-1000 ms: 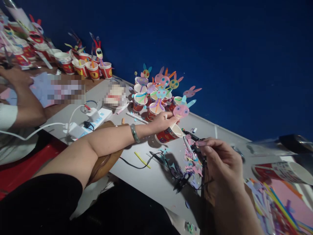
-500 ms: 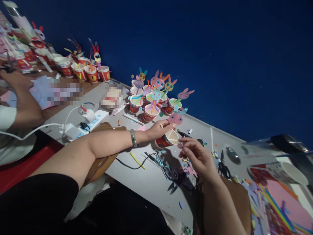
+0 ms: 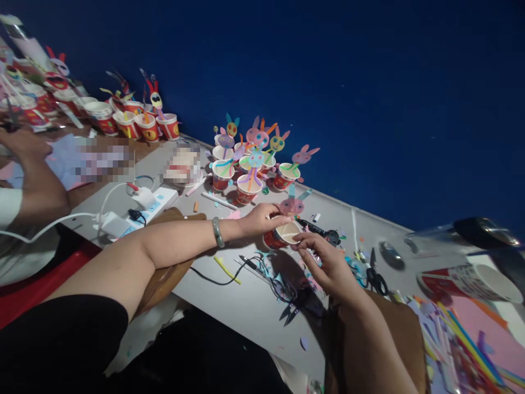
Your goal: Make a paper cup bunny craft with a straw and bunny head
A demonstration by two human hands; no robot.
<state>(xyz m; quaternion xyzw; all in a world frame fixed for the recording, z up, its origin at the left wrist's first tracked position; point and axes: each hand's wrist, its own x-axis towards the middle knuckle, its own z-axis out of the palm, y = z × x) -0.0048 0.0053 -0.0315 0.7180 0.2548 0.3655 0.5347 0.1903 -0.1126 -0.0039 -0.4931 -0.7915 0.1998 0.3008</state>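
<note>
While the left grip (image 3: 262,220) was closed around the paper cup (image 3: 271,239) near its rim, the cup leaned with its mouth toward the right grip (image 3: 320,254); too hard a squeeze could have creased the wall or bent the eared paper face (image 3: 292,206) just above. Whether its base touched the table (image 3: 233,306) was unclear. Thumb and fingertips of the right grip met at the rim, apparently pinching a small disc (image 3: 294,247), mostly hidden; a loosened pinch might have dropped it among the paper scraps (image 3: 312,282) below. Near the left forearm, a black cord (image 3: 220,282) curved across the tabletop, where a snagged wrist could have dragged it. Beyond, decorated cups (image 3: 248,189) stood close together, so one elbow bump might have toppled several.
</note>
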